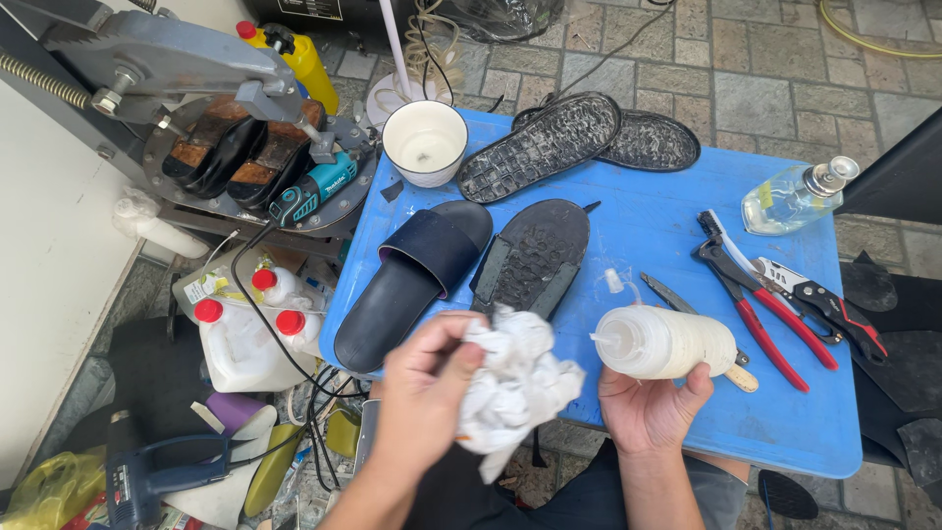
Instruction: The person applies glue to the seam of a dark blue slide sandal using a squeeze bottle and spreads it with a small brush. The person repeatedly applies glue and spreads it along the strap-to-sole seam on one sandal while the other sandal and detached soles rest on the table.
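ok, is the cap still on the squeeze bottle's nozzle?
No: the squeeze bottle in the right hand has a bare nozzle, and a small cap lies on the blue table.

Counter (687,432): lying centre, carrying the footwear and tools.
Cup (424,142): sitting at the counter's far left corner.
Two soles (540,147): lying overlapped right of the cup.
Slipper (412,280): lying near left, a third sole (535,257) just beside it on the right.
Pliers (751,309): lying at the right, glass bottle (795,196) behind them.
Left hand (424,378): holding a rag (515,383) over the near edge.
Right hand (648,407): holding a squeeze bottle (662,342), nozzle pointing left.
Jugs (245,334): standing on the floor, left of the counter.
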